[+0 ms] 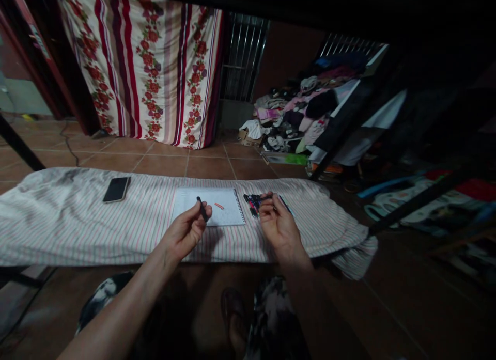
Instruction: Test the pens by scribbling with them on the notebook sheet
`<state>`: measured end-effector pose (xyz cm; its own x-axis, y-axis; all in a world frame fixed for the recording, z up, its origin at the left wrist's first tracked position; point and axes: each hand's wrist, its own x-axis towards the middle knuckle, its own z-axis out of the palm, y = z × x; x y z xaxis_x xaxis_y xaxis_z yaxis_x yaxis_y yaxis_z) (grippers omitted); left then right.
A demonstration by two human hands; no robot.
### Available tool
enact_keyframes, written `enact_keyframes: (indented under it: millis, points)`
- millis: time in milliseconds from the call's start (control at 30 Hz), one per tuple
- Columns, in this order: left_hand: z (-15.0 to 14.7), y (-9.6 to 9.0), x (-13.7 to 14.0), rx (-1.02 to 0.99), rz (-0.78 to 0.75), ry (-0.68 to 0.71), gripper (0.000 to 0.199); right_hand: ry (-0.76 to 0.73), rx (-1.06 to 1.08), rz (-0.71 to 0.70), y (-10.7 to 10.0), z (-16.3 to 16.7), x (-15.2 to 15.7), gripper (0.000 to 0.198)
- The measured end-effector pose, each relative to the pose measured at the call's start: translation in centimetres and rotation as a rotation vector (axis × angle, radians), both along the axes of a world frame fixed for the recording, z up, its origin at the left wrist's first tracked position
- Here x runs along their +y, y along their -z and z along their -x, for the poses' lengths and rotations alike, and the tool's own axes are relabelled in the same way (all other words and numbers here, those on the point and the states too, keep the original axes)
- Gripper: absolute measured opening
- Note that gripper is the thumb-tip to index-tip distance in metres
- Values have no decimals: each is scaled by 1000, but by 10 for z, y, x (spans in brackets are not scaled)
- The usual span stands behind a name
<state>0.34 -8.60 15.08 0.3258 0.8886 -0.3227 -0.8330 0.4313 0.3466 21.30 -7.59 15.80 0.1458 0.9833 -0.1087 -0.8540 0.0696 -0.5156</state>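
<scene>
grip, left hand (189,229): thumb and fingers closed on a black pen (202,209), slim, tilted, held above the lower part of the notebook page. grip, right hand (280,227): fingers curled, thumb drawn close to the forefinger, gap narrow; whether the fingertips hold anything, cannot tell, the spot being dark and partly hidden.

pens (252,202): one cluster, mixed dark and red, lying just beside the right hand, partly behind its fingers.

notebook (229,218): one, spiral-bound along its right edge, page pale, lying flat between the hands.

small orange-red piece (219,206): one, on the page, right of the black pen, apart from it.

phone (117,189): one, dark-faced, well left of the notebook.

striped cloth (151,231): beneath all the above, creased.
</scene>
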Motion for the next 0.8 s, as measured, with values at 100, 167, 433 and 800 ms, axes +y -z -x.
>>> enact_keyframes:
  millis: [100, 167, 433, 800]
  points:
    - [-1, -12, -31, -18, 15, -10, 23, -20, 36, 30, -17, 5, -30, 11]
    - [-1, -18, -51, -33, 33, -21, 23, -25, 56, 52, -26, 10, -48, 13]
    - [0, -39, -113, -106, 59, -14, 26, -78, 12, 26, -42, 28, -103, 10]
    - [4, -32, -154, 36, -110, 111, 17, -67, -58, 36, -43, 48, -126, 9]
